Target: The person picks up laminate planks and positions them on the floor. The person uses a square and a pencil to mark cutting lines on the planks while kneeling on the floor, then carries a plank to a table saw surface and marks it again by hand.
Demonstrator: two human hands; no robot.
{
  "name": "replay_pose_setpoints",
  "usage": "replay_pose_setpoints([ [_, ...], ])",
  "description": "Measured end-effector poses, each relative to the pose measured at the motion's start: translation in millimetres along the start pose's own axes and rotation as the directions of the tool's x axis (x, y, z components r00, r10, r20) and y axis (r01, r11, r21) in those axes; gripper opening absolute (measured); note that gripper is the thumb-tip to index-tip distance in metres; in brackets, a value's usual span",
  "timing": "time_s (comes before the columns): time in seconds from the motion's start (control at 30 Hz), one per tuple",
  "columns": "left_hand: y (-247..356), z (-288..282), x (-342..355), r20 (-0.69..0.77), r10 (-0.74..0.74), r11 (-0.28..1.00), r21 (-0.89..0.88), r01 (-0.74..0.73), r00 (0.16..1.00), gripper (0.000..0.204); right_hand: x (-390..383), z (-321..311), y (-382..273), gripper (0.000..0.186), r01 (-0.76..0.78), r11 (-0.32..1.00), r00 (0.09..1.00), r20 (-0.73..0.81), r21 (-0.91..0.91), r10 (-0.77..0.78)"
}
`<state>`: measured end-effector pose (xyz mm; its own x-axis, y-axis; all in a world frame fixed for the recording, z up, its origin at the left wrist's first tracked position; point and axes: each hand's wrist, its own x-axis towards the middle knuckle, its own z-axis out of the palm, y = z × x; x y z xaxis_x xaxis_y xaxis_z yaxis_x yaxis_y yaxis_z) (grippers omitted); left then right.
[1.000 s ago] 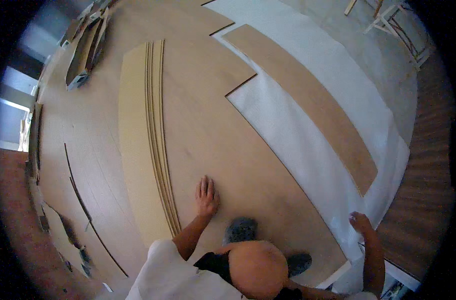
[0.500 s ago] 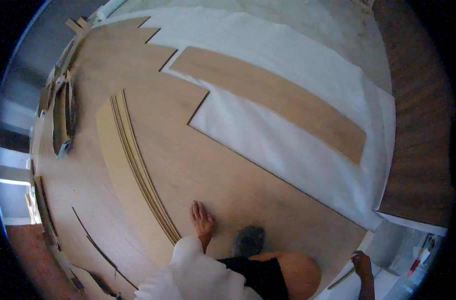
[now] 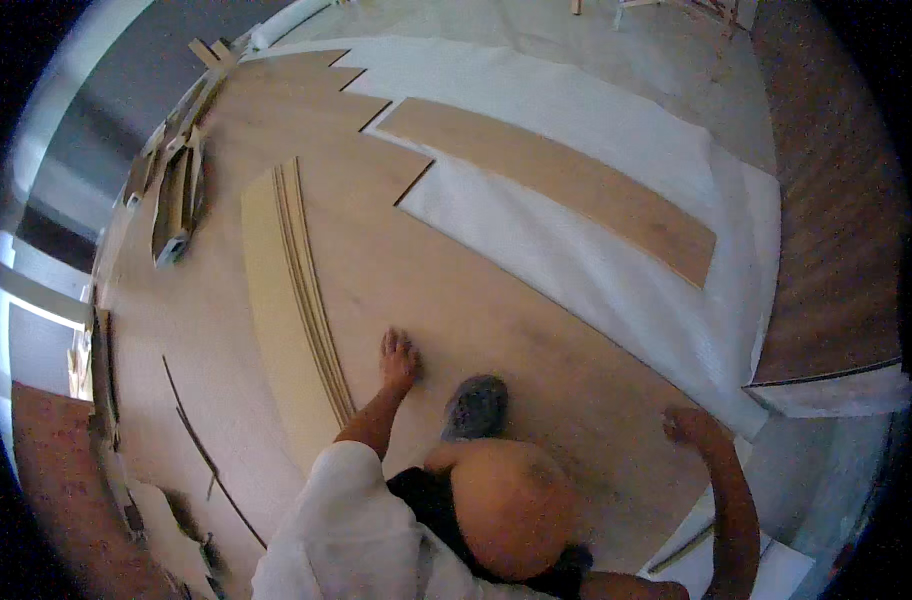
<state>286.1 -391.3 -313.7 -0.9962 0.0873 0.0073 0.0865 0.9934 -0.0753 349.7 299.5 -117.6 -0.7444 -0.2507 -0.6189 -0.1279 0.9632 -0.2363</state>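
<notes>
My left hand [image 3: 400,362] rests flat on the laid wood-look floor planks [image 3: 546,345], fingers stretched out and apart. Just left of it lies a stack of loose laminate planks [image 3: 306,280], fanned so that their long edges show. My right hand [image 3: 684,426] is over the floor near the planks' right edge, its fingers loosely bent and apart, somewhat blurred, with nothing visible in them. Closer to me, beside my right forearm, a thin strip [image 3: 681,551] lies on white material. One loose plank [image 3: 566,180] lies on the white underlay [image 3: 536,255], apart from the stepped edge of the laid planks.
Torn cardboard packaging [image 3: 181,200] lies along the left side. Dark thin strips [image 3: 198,450] lie at the lower left. A brown panelled surface [image 3: 826,220] borders the right. My grey-shod foot [image 3: 476,405] and bent knee [image 3: 516,510] are between my hands.
My right hand has moved forward and left, away from the thin strip, which stays behind. My left hand remains on the floor. The whole view has shifted and my knee shows more.
</notes>
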Motion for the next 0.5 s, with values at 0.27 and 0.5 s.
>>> replay_pose_setpoints([
  [0.27, 72, -193, -80, 0.512, 0.265, 0.837, -0.543, 0.068, 0.817, 0.047, 182, -5, -214, 0.037, 0.612, 0.786, 0.791, -0.089, 0.091, -0.605],
  [0.5, -87, -157, -203, 0.261, -0.242, 0.802, -0.488, 0.344, 0.934, 0.045, 326, 12, -260, 0.022, 0.135, 0.986, 0.940, 0.300, 0.102, -0.160],
])
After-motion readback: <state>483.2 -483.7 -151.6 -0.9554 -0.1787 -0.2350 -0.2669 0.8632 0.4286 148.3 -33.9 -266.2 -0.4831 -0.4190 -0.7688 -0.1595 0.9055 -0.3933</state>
